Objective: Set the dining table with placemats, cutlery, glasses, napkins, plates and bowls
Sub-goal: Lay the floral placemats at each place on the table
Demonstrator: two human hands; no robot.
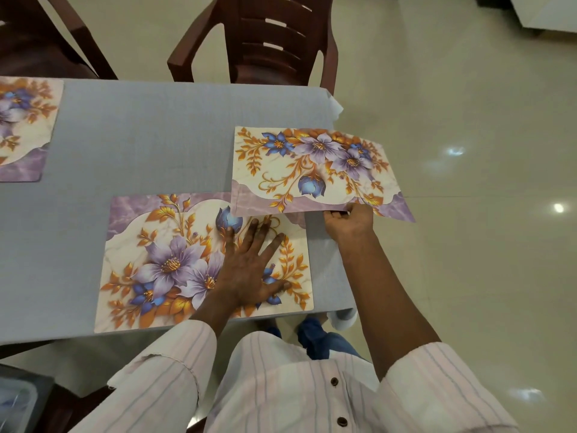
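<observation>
From the head view, the placemat at the far left is cut off by the frame edge, so you see only part of it. A dark container at the lower left corner is too blurred to identify. The fingertips of your right grip are tucked at the near edge of the held placemat; how far they reach beneath it is hidden.

Your left grip lies wide and flat, fingers spread, palm down on the near placemat, holding nothing. Your right grip pinches the near edge of the held placemat, arm stretched forward, sleeve rolled above the elbow.

The near placemat lies flat at the near edge of the worktop, which is covered in grey cloth. The held placemat overlaps its far right corner and juts past the worktop's right edge; whether it touches the cloth is unclear. Two dark red chairs stand at the far side on a glossy pale floor.
</observation>
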